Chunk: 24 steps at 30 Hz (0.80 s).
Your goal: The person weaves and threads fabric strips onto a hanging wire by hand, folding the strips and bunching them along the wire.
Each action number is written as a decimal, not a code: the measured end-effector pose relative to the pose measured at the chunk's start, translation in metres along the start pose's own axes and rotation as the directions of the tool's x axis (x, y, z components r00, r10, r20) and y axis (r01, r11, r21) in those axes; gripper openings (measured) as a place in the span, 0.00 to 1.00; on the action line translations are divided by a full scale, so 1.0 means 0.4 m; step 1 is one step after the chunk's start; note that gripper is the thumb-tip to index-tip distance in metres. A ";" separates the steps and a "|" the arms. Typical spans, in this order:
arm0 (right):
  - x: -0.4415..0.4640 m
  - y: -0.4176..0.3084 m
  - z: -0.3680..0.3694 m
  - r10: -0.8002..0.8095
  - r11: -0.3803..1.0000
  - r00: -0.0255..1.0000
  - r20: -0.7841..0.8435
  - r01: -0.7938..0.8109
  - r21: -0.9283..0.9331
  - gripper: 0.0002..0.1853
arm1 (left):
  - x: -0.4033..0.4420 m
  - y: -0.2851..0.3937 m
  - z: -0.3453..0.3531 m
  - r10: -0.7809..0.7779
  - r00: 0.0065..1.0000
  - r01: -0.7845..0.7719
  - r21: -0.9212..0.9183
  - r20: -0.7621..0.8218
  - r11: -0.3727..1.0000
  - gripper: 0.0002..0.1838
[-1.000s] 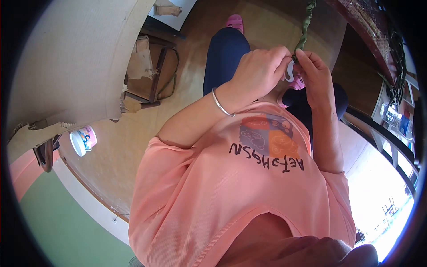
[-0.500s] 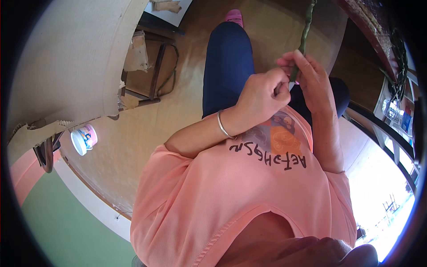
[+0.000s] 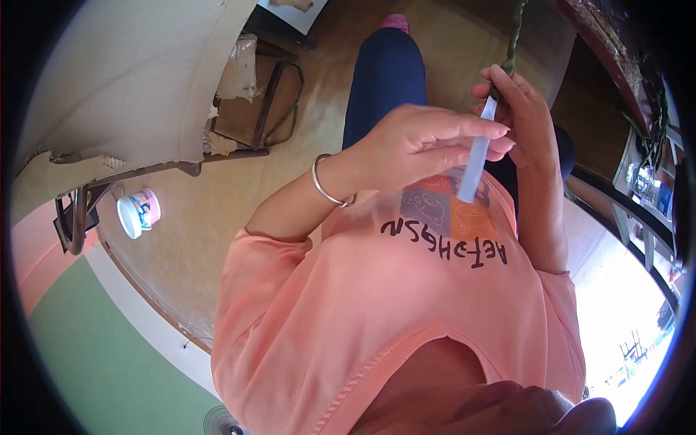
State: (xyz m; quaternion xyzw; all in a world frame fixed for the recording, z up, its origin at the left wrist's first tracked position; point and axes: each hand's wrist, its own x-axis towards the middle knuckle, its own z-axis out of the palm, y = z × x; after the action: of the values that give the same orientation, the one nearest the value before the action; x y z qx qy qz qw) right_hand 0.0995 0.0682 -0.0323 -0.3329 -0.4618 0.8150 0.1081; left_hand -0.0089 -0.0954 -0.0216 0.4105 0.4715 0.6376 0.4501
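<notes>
My right hand (image 3: 528, 109) pinches the lower end of a dark green braided cord (image 3: 516, 32) between thumb and fingers; the cord runs upward out of view. A flat, whitish translucent strip (image 3: 473, 174) slants down from that end of the cord. My left hand (image 3: 435, 141), wearing a silver bangle, reaches across from the left with its fingers fairly straight. The strip passes between those fingers, under the index finger and over the ones below. Its lower end hangs loose in front of my shirt. How the strip joins the cord is partly hidden by my fingers.
A white tub (image 3: 138, 212) with a printed label sits on the floor at left. Above it is a large pale panel (image 3: 130, 87) with torn edges. Dark green strands (image 3: 656, 101) hang at the right beside a reddish, worn edge. A metal frame stands lower right.
My left hand has gone from a closed fist to straighter fingers, and the whitish strip now shows at length. My right hand stays on the cord, shifted slightly right and up.
</notes>
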 end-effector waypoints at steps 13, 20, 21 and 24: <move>0.003 -0.003 0.006 -0.022 0.998 0.999 0.032 0.019 0.065 0.12 | 0.039 0.049 0.049 0.331 0.897 -0.338 0.029 -0.293 0.941 0.08; 0.019 -0.008 0.034 -0.076 0.997 0.997 0.018 0.076 -0.008 0.14 | -0.046 0.051 0.033 0.278 0.923 -0.222 0.222 -0.265 0.949 0.07; 0.019 -0.009 0.043 -0.072 0.997 0.997 0.001 0.072 -0.027 0.14 | -0.065 0.059 0.034 0.259 0.928 -0.192 0.254 -0.266 0.948 0.07; 0.006 -0.016 0.085 -0.050 0.998 0.998 -0.046 0.048 -0.041 0.10 | -0.131 0.077 0.032 0.327 0.916 -0.216 0.400 -0.232 0.891 0.09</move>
State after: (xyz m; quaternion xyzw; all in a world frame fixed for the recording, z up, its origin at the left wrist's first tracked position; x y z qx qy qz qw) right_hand 0.0752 0.0497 -0.0161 -0.3427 -0.4834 0.7946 0.1321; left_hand 0.0112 -0.1475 0.0059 0.4505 0.5807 0.6492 0.1960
